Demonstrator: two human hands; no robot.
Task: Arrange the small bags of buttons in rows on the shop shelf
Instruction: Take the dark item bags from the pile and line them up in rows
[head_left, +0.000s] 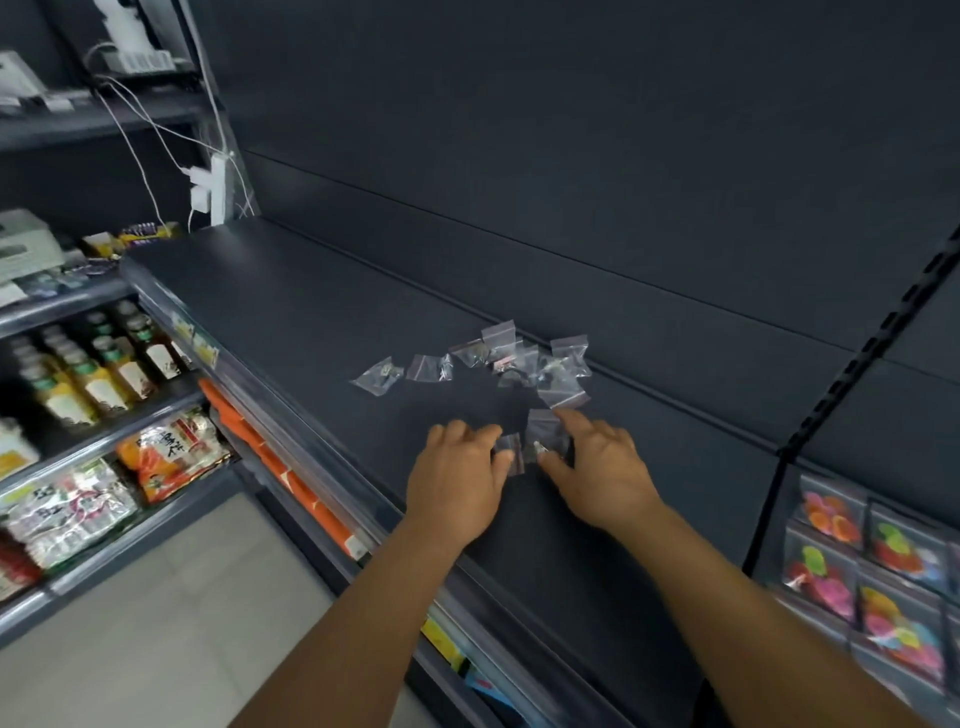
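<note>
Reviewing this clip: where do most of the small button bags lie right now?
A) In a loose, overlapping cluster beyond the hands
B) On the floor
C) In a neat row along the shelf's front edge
A: most small button bags lie jumbled and overlapping on the dark shelf, beyond the left hand and right hand.

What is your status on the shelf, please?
Left hand and right hand each pinching a small bag. Remaining bags heaped, unsorted. Nothing blocking.
</note>
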